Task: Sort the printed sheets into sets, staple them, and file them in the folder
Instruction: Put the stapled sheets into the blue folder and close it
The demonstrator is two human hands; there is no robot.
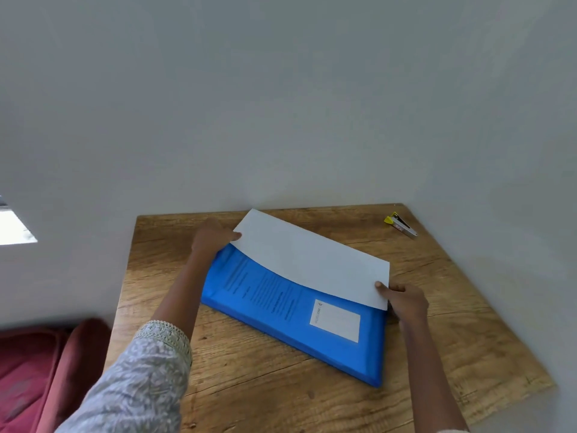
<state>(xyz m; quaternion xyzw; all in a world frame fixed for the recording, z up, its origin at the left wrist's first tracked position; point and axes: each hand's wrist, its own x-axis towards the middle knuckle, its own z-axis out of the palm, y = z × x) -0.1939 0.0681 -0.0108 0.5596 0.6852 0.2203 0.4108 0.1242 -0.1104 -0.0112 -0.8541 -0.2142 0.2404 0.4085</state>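
A translucent blue folder (290, 310) lies slantwise on the wooden table (249, 379), with printed text showing through its cover and a white label near its right end. White sheets (312, 257) stick out of the folder's far long edge, blank side up. My left hand (212, 237) pinches the sheets at their far left corner. My right hand (404, 300) pinches their near right corner at the folder's end. A small stapler (401, 225) with a yellow tip lies at the table's far right corner, away from both hands.
The table stands against a plain white wall (281, 104). A red cushioned seat (40, 370) sits beside the table at the lower left. Bare wood shows in front of the folder and to its right.
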